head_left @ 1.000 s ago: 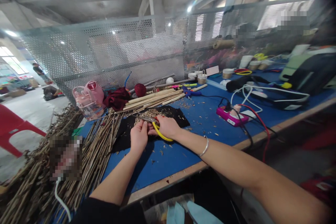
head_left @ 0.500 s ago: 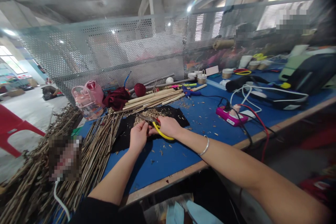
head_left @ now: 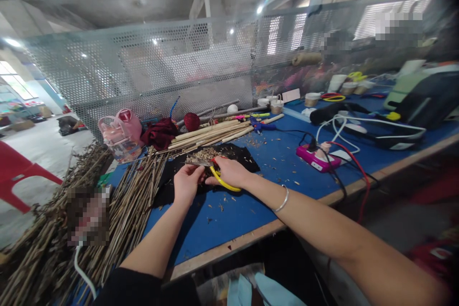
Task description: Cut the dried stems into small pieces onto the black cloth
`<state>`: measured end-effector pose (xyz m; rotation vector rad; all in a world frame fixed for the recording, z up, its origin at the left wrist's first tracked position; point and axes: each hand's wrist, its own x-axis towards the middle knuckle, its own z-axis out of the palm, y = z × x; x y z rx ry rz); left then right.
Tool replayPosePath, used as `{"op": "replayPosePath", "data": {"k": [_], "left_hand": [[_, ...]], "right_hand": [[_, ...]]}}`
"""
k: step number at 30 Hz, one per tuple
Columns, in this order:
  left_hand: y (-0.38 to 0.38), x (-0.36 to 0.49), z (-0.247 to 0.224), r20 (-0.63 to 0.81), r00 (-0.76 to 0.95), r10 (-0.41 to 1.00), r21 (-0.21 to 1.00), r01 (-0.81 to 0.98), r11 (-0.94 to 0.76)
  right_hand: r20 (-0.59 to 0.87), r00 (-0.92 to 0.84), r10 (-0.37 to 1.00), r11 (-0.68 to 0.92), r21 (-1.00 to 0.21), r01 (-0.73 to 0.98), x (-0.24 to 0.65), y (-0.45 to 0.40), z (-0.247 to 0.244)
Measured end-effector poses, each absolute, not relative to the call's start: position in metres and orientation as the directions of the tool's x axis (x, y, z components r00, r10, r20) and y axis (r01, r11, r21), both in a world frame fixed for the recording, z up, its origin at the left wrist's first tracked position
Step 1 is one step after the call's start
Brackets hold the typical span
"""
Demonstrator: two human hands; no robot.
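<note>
Panel: a grey perforated metal sheet (head_left: 161,71) stands along the rear edge.
Tabletop: blue surface (head_left: 222,224) with a wooden front edge; loose chips lie scattered on it.
Stalks: a heap of dry brown stems (head_left: 132,196) lies at the left, running toward the rear.
Cloth: a black fabric piece (head_left: 168,189) lies flat beneath the hands, right of the stalks.
Sticks: smooth pale wooden rods (head_left: 211,134) lie grouped just behind the black cloth.
Power strip: a magenta plastic unit (head_left: 315,160), plugs inserted, sits well to the right.
Right hand: positioned (head_left: 229,172) over the cloth, fingers wrapped around the scissors' handles; a silver bracelet (head_left: 283,199) encircles the forearm.
Left hand: positioned (head_left: 186,184) beside the blades, thumb and fingers drawn close together; whether they pinch anything cannot be told.
Scissors: yellow-handled metal scissors (head_left: 219,179) in the right hand above the cloth, blades directed left across the left fingertips.
Cuttings: a pale tan pile (head_left: 202,154) rests on the cloth, just behind the blades.
</note>
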<state>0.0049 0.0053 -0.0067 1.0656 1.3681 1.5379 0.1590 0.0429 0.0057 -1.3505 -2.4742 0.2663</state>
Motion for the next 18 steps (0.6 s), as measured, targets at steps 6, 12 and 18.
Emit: {"op": "replayPosePath", "data": {"k": [6,12,18], "left_hand": [[0.0044,0.0047,-0.0018,0.038,-0.255,0.966,0.97,-0.225,-0.097],[0.0061,0.0059,-0.0034,-0.044,-0.191,0.981,0.962,-0.273,-0.01],[0.0033,0.0103,-0.0033,-0.024,-0.262,0.965,0.971,-0.236,-0.04]], "right_hand": [[0.19,-0.498,0.846,0.531,-0.377,0.758,0.1603,0.0465,0.0061],[0.242,-0.493,0.835,0.55,-0.357,0.755,0.1593,0.0433,0.0045],[0.265,-0.474,0.84,0.542,-0.345,0.766,0.1544,0.0391,0.0019]]}}
